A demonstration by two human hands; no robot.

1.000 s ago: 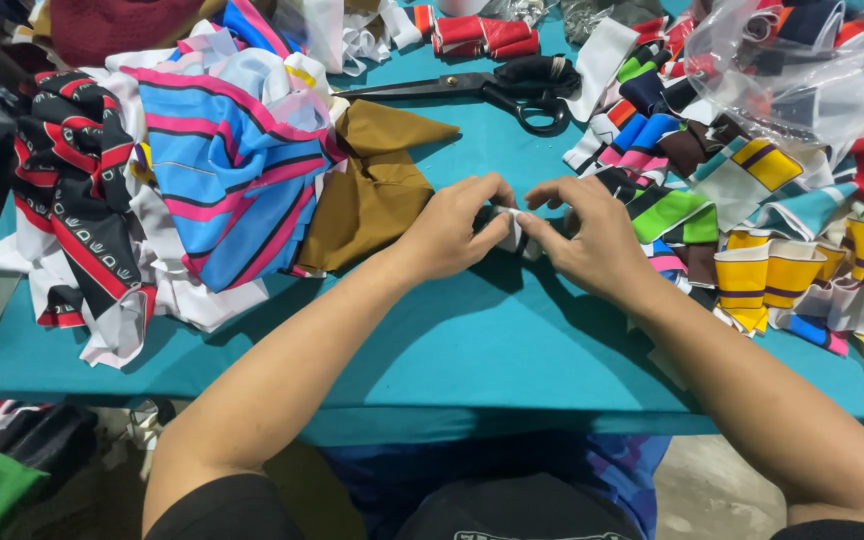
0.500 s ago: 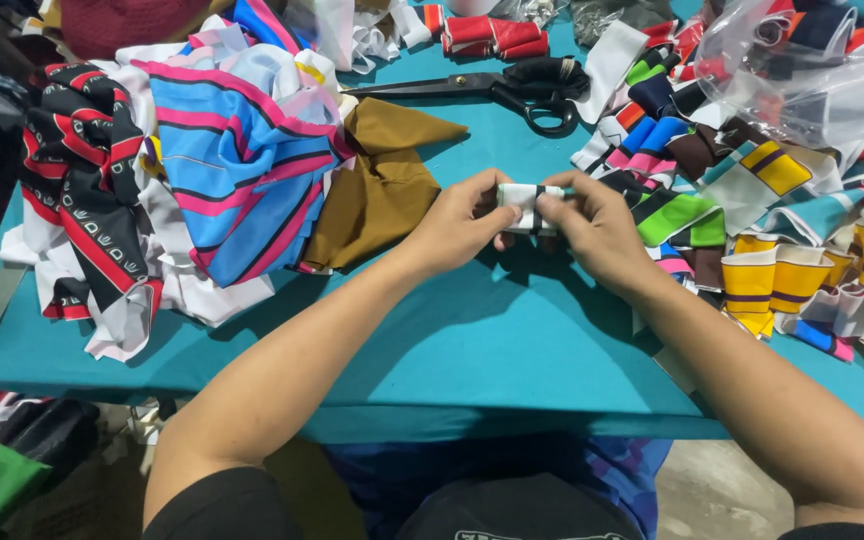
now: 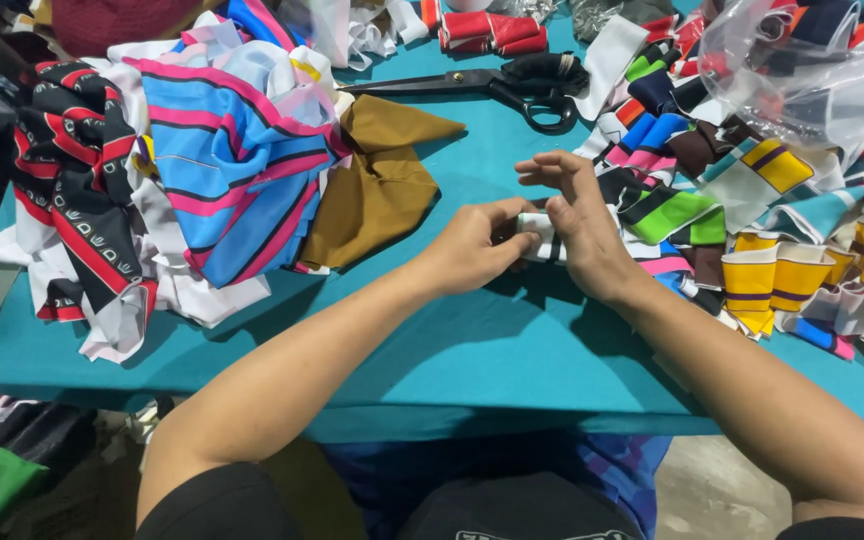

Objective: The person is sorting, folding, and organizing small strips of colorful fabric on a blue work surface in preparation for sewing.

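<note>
Rolled white cloth (image 3: 537, 238) sits between both hands near the middle of the teal table (image 3: 472, 340). Left hand (image 3: 472, 245) pinches one end. Right hand (image 3: 582, 230) presses the roll, fingers partly spread. Rolling looks nearly done; next it needs a tight, steady grip.

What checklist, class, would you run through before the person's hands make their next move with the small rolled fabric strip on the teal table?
1. Both hands on the small white rolled fabric strip with a dark band: ok; left hand and right hand have a grip on it.
2. Roll still tight: cannot tell; fingers cover most of it.
3. Bare teal table beneath the hands: ok.
4. Black-handled scissors away from the fingers: ok.
5. Heap of coloured fabric strips near the right hand: ok.
</note>
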